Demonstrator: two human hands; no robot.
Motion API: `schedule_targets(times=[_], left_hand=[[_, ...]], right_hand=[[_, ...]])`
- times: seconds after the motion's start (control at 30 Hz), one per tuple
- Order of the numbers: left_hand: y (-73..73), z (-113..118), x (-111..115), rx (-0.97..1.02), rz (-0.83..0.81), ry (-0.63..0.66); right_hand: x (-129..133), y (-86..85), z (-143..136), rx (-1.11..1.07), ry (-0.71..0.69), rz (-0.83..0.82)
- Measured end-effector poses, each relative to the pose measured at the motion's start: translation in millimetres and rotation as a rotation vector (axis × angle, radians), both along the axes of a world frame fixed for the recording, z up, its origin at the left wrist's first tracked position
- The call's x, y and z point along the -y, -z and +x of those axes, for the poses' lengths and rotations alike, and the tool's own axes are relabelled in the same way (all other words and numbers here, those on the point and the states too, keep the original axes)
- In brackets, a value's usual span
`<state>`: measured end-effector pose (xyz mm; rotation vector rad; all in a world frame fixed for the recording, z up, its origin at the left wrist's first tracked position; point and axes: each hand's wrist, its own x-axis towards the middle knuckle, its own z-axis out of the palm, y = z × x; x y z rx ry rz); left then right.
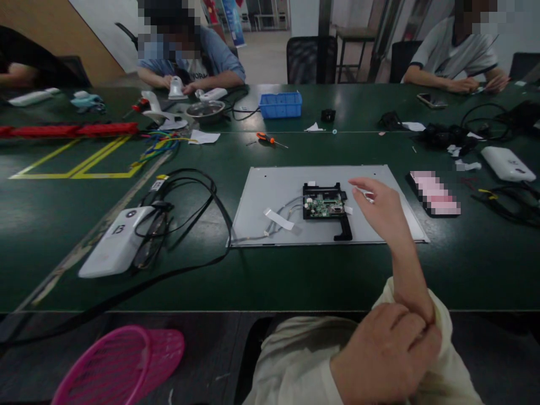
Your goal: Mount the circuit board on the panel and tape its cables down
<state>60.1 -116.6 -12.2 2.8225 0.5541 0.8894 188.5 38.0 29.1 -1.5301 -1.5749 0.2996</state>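
Note:
A flat grey panel (261, 197) lies on the green table. On it sits a black bracket (345, 229) with a green circuit board (324, 206); thin cables and a white strip (279, 219) lie to their left. My right hand (379, 211) is over the panel's right part, beside the board, thumb and forefinger slightly apart with nothing clear between them. My left hand (388, 354) is closed round my right forearm at the rolled-up cream sleeve (447, 343), near the table's front edge.
White device (113, 242) with looped black cables on the left; phone (434, 194) right of the panel. Behind are an orange screwdriver (270, 139), blue basket (280, 106) and metal bowl (206, 111). People sit across the table. A pink basket (122, 365) is at lower left.

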Motion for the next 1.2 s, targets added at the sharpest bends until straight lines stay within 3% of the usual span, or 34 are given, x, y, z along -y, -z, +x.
schedule_targets(times=[0.17, 0.3, 0.4, 0.6, 0.77, 0.87, 1.03, 1.2], left_hand=[[-6.4, -7, -15, 0.071, -0.086, -0.093], [0.9, -7, -7, 0.082, -0.058, -0.098], [6.1, -4, 1, 0.079, -0.068, -0.026], [-4.1, -3, -3, 0.055, -0.114, -0.114], [-4.8, -12, -1, -0.051, 0.006, 0.054], [-5.6, -17, -6, -0.020, -0.117, 0.084], [-12.8, -28, -34, 0.120, -0.210, -0.087], [-19.6, -59, -67, 0.228, -0.229, -0.374]], right_hand=[[-1, 0.6, -4, 0.015, -0.019, 0.014], [1, 1.0, -7, 0.032, -0.016, 0.020], [4, 1.8, -8, 0.051, -0.026, 0.002], [4, 1.1, -8, 0.054, -0.050, 0.002], [7, 2.1, -4, 0.050, -0.036, -0.020], [9, 3.2, -5, 0.061, -0.034, -0.037], [10, 6.3, -6, 0.098, -0.047, -0.027], [7, 8.9, 7, 0.188, -0.066, -0.064]])
